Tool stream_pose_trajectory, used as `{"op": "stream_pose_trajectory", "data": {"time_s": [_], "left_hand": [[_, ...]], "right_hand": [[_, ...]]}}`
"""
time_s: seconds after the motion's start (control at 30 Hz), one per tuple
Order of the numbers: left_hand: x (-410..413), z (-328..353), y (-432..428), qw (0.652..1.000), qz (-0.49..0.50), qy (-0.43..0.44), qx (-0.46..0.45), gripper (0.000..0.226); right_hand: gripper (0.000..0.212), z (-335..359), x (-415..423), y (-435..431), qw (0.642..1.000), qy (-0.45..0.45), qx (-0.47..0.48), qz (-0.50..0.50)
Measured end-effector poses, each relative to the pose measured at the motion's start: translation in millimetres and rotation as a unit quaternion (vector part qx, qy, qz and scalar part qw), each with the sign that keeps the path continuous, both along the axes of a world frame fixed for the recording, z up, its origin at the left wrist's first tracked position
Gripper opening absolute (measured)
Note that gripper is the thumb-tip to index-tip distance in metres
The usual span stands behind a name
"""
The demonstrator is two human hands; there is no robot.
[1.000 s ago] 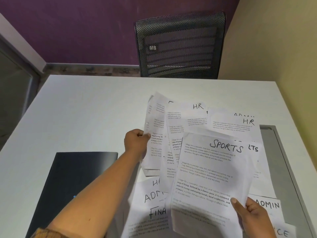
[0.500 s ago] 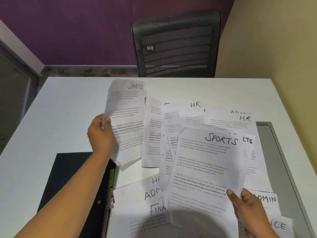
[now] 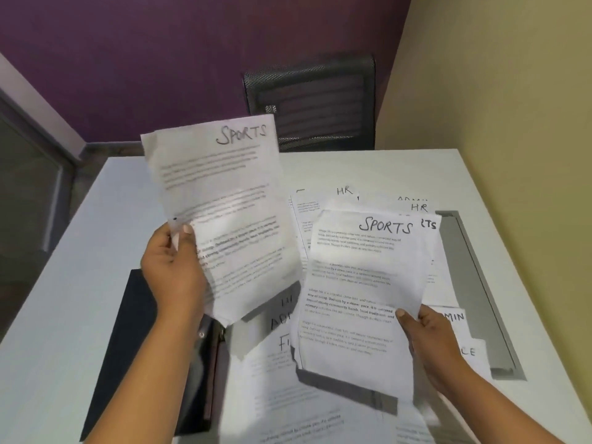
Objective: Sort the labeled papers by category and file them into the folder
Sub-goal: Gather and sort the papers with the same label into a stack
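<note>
Left hand [image 3: 174,267]: grips a raised SPORTS sheet [image 3: 221,200]
Right hand [image 3: 429,341]: pinches a second SPORTS page [image 3: 358,283]
Tabletop [image 3: 80,283]: loose labeled papers [image 3: 349,195], black folder [image 3: 134,347]

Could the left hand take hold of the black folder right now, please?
Probably not yet: the left hand is busy gripping a SPORTS sheet, though the black folder lies just beneath its forearm.

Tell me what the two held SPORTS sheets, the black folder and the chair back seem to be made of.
Left SPORTS sheet and right SPORTS sheet: thin matte paper; both bend and curl in the grip. Black folder: probably plastic or coated board, smooth and slightly glossy. Chair back: dark mesh, likely synthetic; fine holes show.
</note>
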State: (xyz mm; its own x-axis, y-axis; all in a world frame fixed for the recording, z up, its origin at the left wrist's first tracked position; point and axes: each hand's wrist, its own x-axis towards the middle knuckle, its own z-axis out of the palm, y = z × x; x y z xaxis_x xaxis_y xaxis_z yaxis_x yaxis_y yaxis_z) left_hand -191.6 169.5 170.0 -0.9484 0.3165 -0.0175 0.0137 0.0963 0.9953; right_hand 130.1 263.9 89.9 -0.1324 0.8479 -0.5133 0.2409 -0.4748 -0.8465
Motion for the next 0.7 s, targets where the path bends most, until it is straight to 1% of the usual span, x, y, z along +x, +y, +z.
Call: {"op": "stream_pose_trajectory", "data": {"time_s": [0.07,0.13,0.23,0.33,0.43,0.5,0.6,0.7], "left_hand": [[23.8,1.3,-14.9,0.997,-0.049,-0.062,0.002,0.015],[52.5,1.3,-27.0,0.986,-0.106,-0.129,0.002,0.016],[95.5,-3.1,-42.9,0.966,-0.178,-0.185,-0.026,0.016],[121.5,-14.6,-56.6,0.963,-0.202,-0.172,-0.053,0.014],[130.2,-29.0,-67.1,0.970,-0.179,-0.152,-0.064,0.012],[130.5,-37.1,-71.7,0.966,-0.193,-0.151,-0.079,0.015],[135.0,-40.1,-77.6,0.952,-0.231,-0.187,-0.079,0.015],[140.8,-43.2,-82.4,0.953,-0.232,-0.183,-0.068,0.020]], "right_hand": [[0.015,-1.1,6.0,-7.5,1.000,-0.009,0.009,-0.004],[0.015,6.1,10.7,-16.5,1.000,-0.016,0.020,0.005],[0.013,10.2,17.3,-26.9,1.000,0.002,0.024,0.010],[0.012,18.6,21.4,-37.4,0.999,0.027,-0.003,0.041],[0.023,28.6,26.2,-46.6,0.992,0.104,-0.024,0.073],[0.025,38.4,27.2,-52.6,0.986,0.135,-0.039,0.092],[0.032,46.7,29.6,-59.1,0.983,0.150,-0.029,0.101],[0.038,43.3,36.8,-58.4,0.981,0.153,-0.051,0.110]]}}
